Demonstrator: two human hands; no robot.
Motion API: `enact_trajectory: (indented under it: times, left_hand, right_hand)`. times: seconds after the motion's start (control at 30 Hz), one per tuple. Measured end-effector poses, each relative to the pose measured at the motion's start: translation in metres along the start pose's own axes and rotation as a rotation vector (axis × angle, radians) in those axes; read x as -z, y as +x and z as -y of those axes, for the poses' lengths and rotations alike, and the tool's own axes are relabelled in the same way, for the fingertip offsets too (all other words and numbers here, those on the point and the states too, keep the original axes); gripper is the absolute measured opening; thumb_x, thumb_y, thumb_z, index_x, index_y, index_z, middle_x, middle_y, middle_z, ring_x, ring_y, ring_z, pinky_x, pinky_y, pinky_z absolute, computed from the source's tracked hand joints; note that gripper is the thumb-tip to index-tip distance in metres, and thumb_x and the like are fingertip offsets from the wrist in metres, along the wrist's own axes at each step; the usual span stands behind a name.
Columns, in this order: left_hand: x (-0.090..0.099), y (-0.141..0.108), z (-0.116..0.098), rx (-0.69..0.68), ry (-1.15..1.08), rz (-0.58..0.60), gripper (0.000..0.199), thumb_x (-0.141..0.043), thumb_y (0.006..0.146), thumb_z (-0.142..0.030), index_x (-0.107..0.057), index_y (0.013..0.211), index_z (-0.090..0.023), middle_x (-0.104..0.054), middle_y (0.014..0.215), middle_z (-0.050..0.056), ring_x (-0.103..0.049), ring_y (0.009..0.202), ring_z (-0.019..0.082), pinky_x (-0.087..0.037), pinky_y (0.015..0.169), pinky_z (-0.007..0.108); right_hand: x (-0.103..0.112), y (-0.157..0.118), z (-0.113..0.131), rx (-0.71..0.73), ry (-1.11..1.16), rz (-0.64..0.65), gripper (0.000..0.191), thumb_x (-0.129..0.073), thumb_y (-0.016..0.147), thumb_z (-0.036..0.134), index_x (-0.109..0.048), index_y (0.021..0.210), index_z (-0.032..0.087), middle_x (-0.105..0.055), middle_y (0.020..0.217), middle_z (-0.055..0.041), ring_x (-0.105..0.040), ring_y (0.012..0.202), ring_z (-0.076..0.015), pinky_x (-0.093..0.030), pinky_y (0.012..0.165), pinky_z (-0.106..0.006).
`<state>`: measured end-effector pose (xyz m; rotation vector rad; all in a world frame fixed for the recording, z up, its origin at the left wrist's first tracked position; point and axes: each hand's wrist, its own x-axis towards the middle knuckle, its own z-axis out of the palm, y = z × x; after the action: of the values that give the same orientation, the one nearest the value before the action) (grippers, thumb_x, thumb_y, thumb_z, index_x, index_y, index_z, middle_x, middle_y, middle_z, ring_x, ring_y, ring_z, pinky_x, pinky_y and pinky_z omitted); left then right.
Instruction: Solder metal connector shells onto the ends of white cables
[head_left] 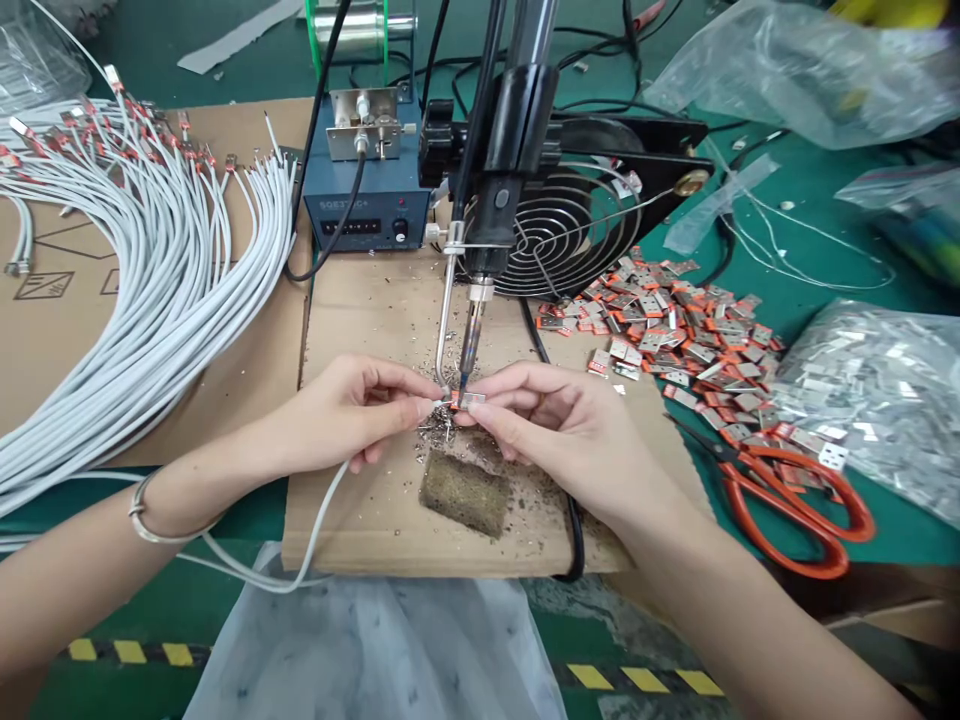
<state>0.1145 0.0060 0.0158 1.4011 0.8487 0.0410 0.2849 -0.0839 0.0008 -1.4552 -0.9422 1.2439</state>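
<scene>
Pinching the cable [322, 510] close to its end, the left hand [356, 408] is almost closed, perhaps because a short free end bends less. The right hand [559, 415] also pinches, holding the connector [472, 399] between thumb and forefinger, just at the tip of the iron [498, 200]; whether the tip touches it, I cannot tell. The iron seems to be clamped in place so that both hands are free for small parts. The tube [445, 320] ends beside the tip, probably to feed it. The sponge [465, 492] lies near, likely for wiping.
</scene>
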Motion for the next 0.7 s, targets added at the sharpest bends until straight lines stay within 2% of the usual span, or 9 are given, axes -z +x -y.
enact_trajectory:
  times: [0.43, 0.7]
  left_hand:
    - [-0.0023, -0.0022, -0.0019, 0.018, -0.039, -0.009, 0.017, -0.056, 0.083, -0.020, -0.064, 0.095, -0.013, -0.047, 0.039, -0.008, -0.042, 0.032, 0.004, -0.032, 0.032, 0.012]
    - [0.0013, -0.0021, -0.0027, 0.042, -0.076, -0.109, 0.017, -0.055, 0.083, -0.017, -0.062, 0.097, -0.010, -0.051, 0.047, -0.006, -0.046, 0.033, 0.005, -0.038, 0.032, 0.014]
  right_hand:
    - [0.0027, -0.0020, -0.0006, -0.010, 0.015, 0.025, 0.008, -0.072, 0.069, 0.023, -0.066, 0.073, 0.019, -0.071, 0.067, -0.0020, -0.063, 0.056, -0.0109, -0.045, 0.042, -0.017]
    - [0.0011, -0.0026, -0.0006, -0.006, -0.011, -0.001, 0.011, -0.072, 0.069, 0.026, -0.066, 0.073, 0.018, -0.072, 0.067, -0.0038, -0.063, 0.054, -0.0110, -0.043, 0.040, -0.017]
